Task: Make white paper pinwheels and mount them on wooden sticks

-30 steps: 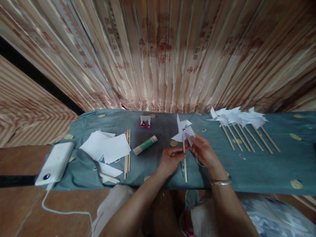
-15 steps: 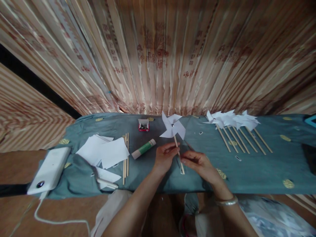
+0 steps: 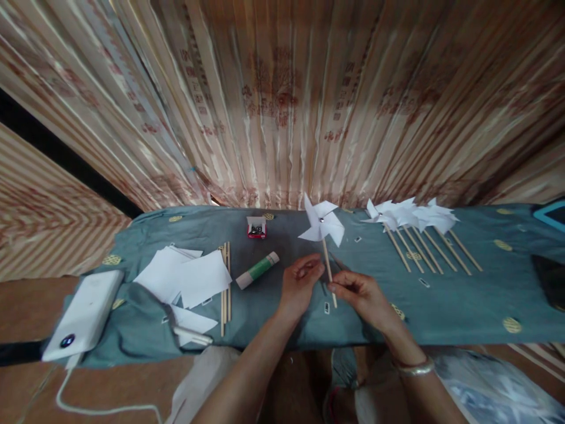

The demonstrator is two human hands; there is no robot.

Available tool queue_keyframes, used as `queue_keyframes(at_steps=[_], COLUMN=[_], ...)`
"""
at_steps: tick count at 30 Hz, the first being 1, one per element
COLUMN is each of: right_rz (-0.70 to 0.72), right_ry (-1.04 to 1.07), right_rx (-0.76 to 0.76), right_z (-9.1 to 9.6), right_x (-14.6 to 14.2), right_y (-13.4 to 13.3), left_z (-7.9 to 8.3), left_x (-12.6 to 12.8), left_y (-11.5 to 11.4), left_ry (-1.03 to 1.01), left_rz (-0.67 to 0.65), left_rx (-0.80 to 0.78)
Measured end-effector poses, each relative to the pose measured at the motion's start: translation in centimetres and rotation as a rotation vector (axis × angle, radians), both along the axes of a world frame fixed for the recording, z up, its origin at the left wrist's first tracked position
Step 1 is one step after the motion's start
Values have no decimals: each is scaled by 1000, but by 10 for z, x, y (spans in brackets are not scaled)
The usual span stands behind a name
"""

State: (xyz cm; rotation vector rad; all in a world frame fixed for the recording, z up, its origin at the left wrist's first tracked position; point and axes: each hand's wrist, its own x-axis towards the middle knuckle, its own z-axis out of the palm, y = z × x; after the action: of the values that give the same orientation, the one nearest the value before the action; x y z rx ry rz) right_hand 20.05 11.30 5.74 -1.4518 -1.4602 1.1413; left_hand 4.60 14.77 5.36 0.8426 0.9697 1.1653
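we have the white 4-bladed paper pinwheel (image 3: pixel 324 225) at the centre of the frame, upright with a slight tilt on its thin pale wooden stick (image 3: pixel 325 254), its silver pin at the hub. our right hand (image 3: pixel 362 296) has its fingers pinched shut on the lower stick; our left hand (image 3: pixel 300 285) has its fingers loosely curled just beside the stick, and we cannot tell whether they touch it.

to hold it well, we would grip low, squeeze lightly and leave the folded blades room around the hub, since paper probably creases easily.

at right of centre, 6 finished white paper pinwheels (image 3: pixel 410 213) lie in a row, heads overlapping, on the teal cloth-covered surface (image 3: pixel 463 306). left of centre we see a small red open box of metal pins (image 3: pixel 256 229) and, nearer us, a green-and-white tube (image 3: pixel 258 271). further left are 3 loose pale wooden sticks (image 3: pixel 225 294) beside white paper sheets (image 3: pixel 205 280).

nothing blocks our fingers; the tube, near our left hand, seems the likeliest thing to be knocked.
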Motion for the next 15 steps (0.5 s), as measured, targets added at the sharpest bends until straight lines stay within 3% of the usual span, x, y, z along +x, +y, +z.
queue_keyframes(at_steps=[3,7,11,15], right_rz=[-156,-354,-380,-329], right_ry=[-179,-704,-1132,-1301], right_rx=[76,123,21,-81], right_z=[7,18,16,3], right_x=[24,75,121,145], right_y=[6,21,39,50], left_z=[-1,-3,-3,-3], left_x=[-1,0,1,2], left_y=[-2,-5,-6,-7], left_ry=[64,112,112,99], left_rz=[-26,-65,-83,-86], left_rx=[30,51,56,75])
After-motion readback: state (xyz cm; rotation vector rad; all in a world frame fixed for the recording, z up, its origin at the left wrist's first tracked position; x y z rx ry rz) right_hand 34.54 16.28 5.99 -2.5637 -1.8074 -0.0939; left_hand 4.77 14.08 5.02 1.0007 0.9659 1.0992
